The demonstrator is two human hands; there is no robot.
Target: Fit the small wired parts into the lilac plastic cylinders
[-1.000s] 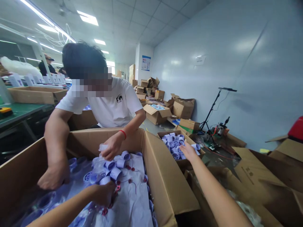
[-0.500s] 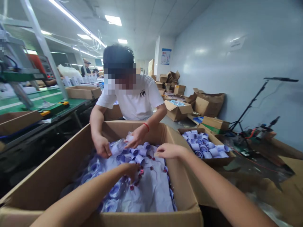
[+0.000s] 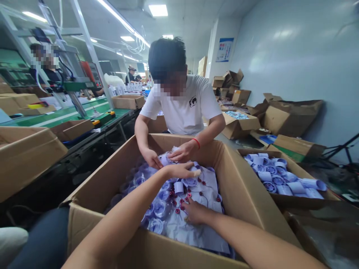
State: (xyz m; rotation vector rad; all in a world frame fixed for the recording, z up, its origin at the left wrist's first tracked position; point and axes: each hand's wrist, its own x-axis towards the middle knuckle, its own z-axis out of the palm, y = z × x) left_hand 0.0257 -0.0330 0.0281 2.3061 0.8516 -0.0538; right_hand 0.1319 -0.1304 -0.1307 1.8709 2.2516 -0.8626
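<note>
We've L hand [image 3: 181,171] open just by 10+ lavender plastic cups [image 3: 178,187], R hand [image 3: 196,212] at 10+ small round red pcs [image 3: 177,211], can't tell grip; 1 brown cardboard box [image 3: 244,194] around.

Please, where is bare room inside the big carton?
The white sheet is bare between the right hand and the carton's near wall. Crowded: purple cups and co-worker's hands by the left hand, red parts at the right hand.

Consists of a wrinkled white sheet [image 3: 185,231] spread inside a large, open cardboard box [image 3: 246,190]. Bears small red parts [image 3: 177,211] with thin dark wires, mostly clustered, and a few loose lavender cups [image 3: 178,188] near these. Borders glossy, clear-wrapped lavender cups [image 3: 160,208] along the left.
</note>
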